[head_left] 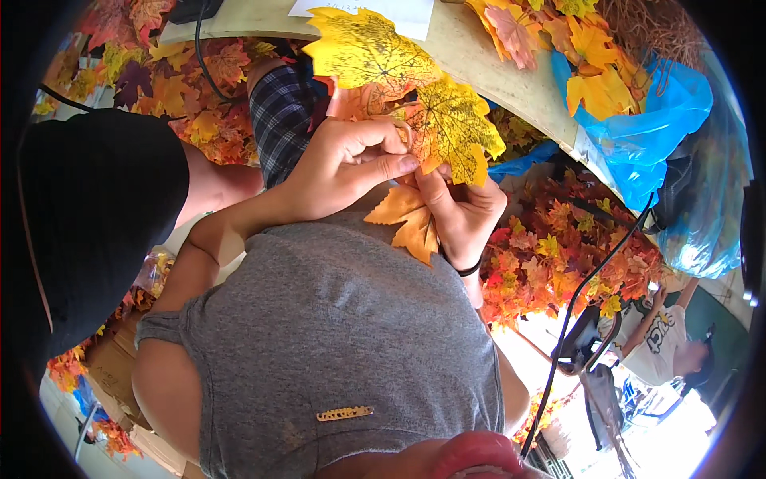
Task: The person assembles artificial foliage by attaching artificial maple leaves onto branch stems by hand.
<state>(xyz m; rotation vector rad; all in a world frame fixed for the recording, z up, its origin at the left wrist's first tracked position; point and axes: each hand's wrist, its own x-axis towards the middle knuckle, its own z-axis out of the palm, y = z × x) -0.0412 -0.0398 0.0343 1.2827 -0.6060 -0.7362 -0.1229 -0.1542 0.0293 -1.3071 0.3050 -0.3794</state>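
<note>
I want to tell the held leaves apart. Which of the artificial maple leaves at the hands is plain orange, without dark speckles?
The orange leaf hanging lowest, below the left hand and beside the right hand. The two yellow leaves above are dark-speckled.

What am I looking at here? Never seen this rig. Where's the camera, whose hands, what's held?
No machine here: a person works with two bare hands, filmed by a wide fisheye camera worn on their head and looking down, so edges curve and their own grey shirt fills the lower middle. The left hand and right hand meet in the centre, together gripping a bunch of artificial maple leaves, yellow with dark speckles, with an orange leaf hanging below. Ahead is a pale table with more loose leaves and a blue plastic bag. Piles of red and orange leaves lie lower right. Another person sits at the lower right.
</note>
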